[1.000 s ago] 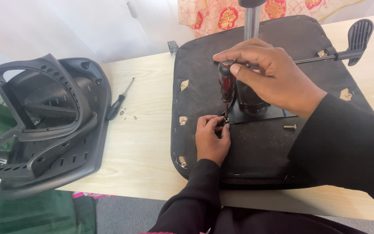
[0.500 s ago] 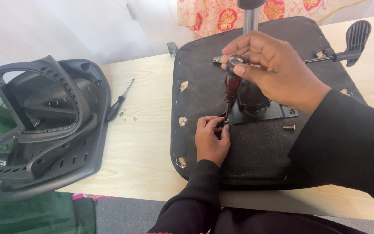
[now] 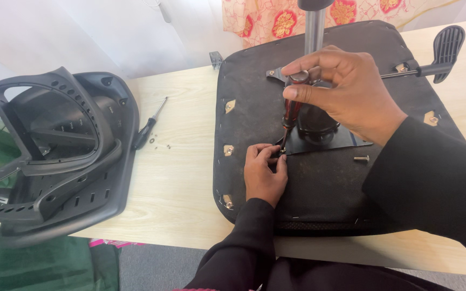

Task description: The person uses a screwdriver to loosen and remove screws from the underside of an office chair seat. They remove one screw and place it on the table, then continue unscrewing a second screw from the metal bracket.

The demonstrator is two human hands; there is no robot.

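An upturned black chair seat (image 3: 254, 91) lies on the wooden table, with a black metal base plate (image 3: 324, 141) and a grey gas-lift column (image 3: 314, 27) rising from it. My right hand (image 3: 341, 89) grips the top of a dark red screwdriver (image 3: 292, 110) that stands nearly upright. Its tip rests at the plate's near left corner. My left hand (image 3: 262, 172) pinches a small screw (image 3: 281, 152) there, fingertips against the screwdriver tip. A loose bolt (image 3: 361, 158) lies on the seat to the right.
A black plastic chair backrest (image 3: 55, 156) lies at the table's left end. A second screwdriver (image 3: 148, 129) and tiny washers (image 3: 160, 144) sit between it and the seat. The seat's lever with a paddle handle (image 3: 447, 46) sticks out at the far right.
My right hand has shifted its grip round the screwdriver's top, and the tool leans slightly more to the right. The left hand stays put at the screw.
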